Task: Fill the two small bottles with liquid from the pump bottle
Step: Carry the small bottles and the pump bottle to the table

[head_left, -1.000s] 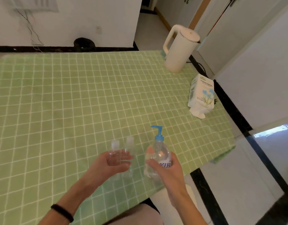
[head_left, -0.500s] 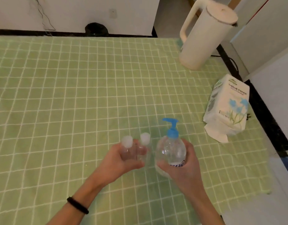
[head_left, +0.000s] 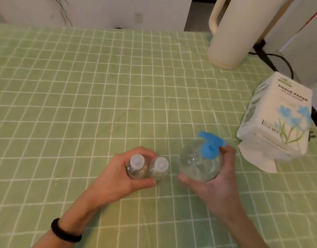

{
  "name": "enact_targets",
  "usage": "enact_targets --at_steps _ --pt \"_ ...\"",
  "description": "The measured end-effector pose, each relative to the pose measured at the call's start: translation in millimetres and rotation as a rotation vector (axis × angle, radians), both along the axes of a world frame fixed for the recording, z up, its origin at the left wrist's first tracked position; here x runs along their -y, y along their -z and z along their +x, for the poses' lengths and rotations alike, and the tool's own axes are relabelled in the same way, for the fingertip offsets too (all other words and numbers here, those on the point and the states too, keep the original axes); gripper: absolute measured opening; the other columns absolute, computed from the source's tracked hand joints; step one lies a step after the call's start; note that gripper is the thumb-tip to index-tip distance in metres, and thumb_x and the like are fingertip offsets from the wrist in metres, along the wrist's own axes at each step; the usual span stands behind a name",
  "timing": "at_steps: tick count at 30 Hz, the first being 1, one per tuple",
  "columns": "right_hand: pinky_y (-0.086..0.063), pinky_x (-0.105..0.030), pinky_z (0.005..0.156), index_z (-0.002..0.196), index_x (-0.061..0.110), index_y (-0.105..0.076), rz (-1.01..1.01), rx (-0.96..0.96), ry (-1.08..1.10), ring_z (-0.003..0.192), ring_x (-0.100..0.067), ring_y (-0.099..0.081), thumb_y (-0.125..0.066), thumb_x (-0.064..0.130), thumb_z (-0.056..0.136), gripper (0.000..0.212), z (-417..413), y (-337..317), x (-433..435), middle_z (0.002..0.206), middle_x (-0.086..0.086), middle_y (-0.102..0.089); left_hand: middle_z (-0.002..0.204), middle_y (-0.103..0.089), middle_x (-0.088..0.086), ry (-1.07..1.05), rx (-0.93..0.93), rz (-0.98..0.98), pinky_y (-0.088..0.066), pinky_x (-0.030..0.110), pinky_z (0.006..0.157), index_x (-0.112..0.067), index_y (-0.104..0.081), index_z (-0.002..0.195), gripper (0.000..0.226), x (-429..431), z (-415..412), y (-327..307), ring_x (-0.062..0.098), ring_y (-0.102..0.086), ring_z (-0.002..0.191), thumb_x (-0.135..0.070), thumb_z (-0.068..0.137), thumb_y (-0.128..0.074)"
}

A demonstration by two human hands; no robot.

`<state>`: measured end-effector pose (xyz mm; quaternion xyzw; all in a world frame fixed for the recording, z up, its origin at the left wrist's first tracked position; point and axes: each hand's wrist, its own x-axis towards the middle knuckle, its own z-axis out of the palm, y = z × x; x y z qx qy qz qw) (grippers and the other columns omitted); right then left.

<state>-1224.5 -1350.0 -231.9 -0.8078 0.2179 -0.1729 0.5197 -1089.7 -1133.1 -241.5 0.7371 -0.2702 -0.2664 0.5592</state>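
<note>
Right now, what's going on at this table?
A person is working over a green checked tablecloth. Their left hand holds the two small bottles side by side, and the right hand grips the pump bottle with the blue pump next to them. Both small caps are on, so filling has not started. A tissue pack and a cream jug sit untouched on the right.

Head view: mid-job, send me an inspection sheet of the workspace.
Surface: green checked tablecloth, lightly wrinkled.
Job's things: left small bottle and right small bottle, side by side, capped; pump bottle, clear, blue pump.
Clutter: cream jug; tissue pack, far right.
Hands: left hand holds both small bottles in one grip; right hand grips pump bottle.
Cables: black cable beside jug; thin wire on wall.
Surroundings: white wall, wall socket.
</note>
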Motion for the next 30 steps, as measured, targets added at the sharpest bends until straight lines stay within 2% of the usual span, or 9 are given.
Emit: enact_targets --at_steps 2,4,6,9,14,16,21,26,30 --pt "-0.042 -0.008 0.092 0.129 0.05 -0.037 -0.023 0.056 -0.048 0.117 0.004 -0.054 -0.094 0.053 0.05 0.098 0.3 6.3 2.2 0.123 0.031 -0.052 0.111 -0.077 -0.005 -0.01 0.054 -0.011 -0.056 0.015 0.081 -0.031 -0.072 0.109 0.049 -0.4 -1.3 1.8 0.014 -0.075 0.1 -0.008 0.07 -0.094" --pt "-0.044 -0.004 0.084 0.128 0.054 -0.037 -0.026 0.084 -0.07 0.111 0.006 -0.058 -0.092 0.059 0.048 0.097 -1.1 10.7 5.3 0.121 0.03 -0.055 0.114 -0.077 -0.005 -0.013 0.092 -0.026 -0.057 0.017 0.084 -0.03 -0.072 0.112 0.049 -0.5 -4.9 4.1 0.016 -0.075 0.104 -0.011 0.072 -0.093" --pt "-0.048 -0.012 0.081 0.129 0.06 -0.035 -0.04 0.103 -0.091 0.107 0.009 -0.06 -0.091 0.062 0.046 0.101 -3.2 14.8 8.0 0.122 0.031 -0.057 0.117 -0.077 -0.005 -0.022 0.129 -0.047 -0.057 0.019 0.087 -0.031 -0.071 0.116 0.05 0.1 -11.1 3.5 0.016 -0.074 0.107 -0.015 0.074 -0.093" --pt "-0.052 -0.024 0.083 0.135 0.061 -0.031 -0.054 0.133 -0.154 0.105 0.003 -0.065 -0.093 0.055 0.049 0.106 -7.5 23.2 12.4 0.124 0.025 -0.061 0.118 -0.077 -0.006 -0.035 0.224 -0.059 -0.056 0.024 0.095 -0.027 -0.072 0.117 0.048 0.1 -18.9 3.4 0.013 -0.073 0.109 -0.015 0.075 -0.092" --pt "-0.051 -0.024 0.082 0.137 0.067 -0.023 -0.127 0.155 -0.184 0.106 0.006 -0.062 -0.089 0.05 0.058 0.104 -14.8 18.1 12.8 0.123 0.034 -0.058 0.121 -0.077 -0.001 -0.059 0.22 -0.059 -0.054 0.034 0.105 -0.013 -0.071 0.12 0.046 2.0 -22.8 -3.4 0.018 -0.072 0.115 -0.002 0.078 -0.087" --pt "-0.054 -0.029 0.084 0.139 0.066 -0.023 -0.133 0.172 -0.179 0.105 0.003 -0.064 -0.089 0.049 0.059 0.105 -19.0 17.1 11.1 0.125 0.03 -0.059 0.122 -0.077 0.0 -0.06 0.174 -0.056 -0.053 0.036 0.107 -0.01 -0.07 0.123 0.049 2.1 -25.1 -5.1 0.018 -0.072 0.116 0.001 0.078 -0.085" --pt "-0.061 -0.036 0.079 0.137 0.061 -0.029 -0.143 0.144 -0.185 0.094 0.0 -0.069 -0.088 0.049 0.059 0.098 -17.6 25.1 12.6 0.118 0.022 -0.066 0.122 -0.077 0.002 -0.067 0.151 -0.071 -0.049 0.045 0.111 -0.014 -0.072 0.121 0.052 3.1 -25.6 0.5 0.02 -0.071 0.118 -0.012 0.072 -0.089" --pt "-0.06 -0.038 0.083 0.135 0.058 -0.034 -0.143 0.155 -0.172 0.097 0.0 -0.069 -0.09 0.046 0.059 0.095 -18.1 26.3 10.9 0.118 0.021 -0.066 0.123 -0.076 0.001 -0.055 0.147 -0.063 -0.052 0.037 0.109 -0.01 -0.07 0.124 0.049 -0.9 -25.2 2.8 0.017 -0.071 0.118 -0.001 0.078 -0.086" --pt "-0.06 -0.037 0.085 0.135 0.059 -0.034 -0.128 0.148 -0.17 0.1 0.002 -0.068 -0.092 0.046 0.058 0.097 -16.8 29.2 13.2 0.118 0.025 -0.065 0.124 -0.075 0.001 -0.068 0.185 -0.05 -0.052 0.037 0.106 -0.014 -0.069 0.125 0.053 -2.2 -24.8 2.2 0.016 -0.07 0.117 -0.006 0.077 -0.089"
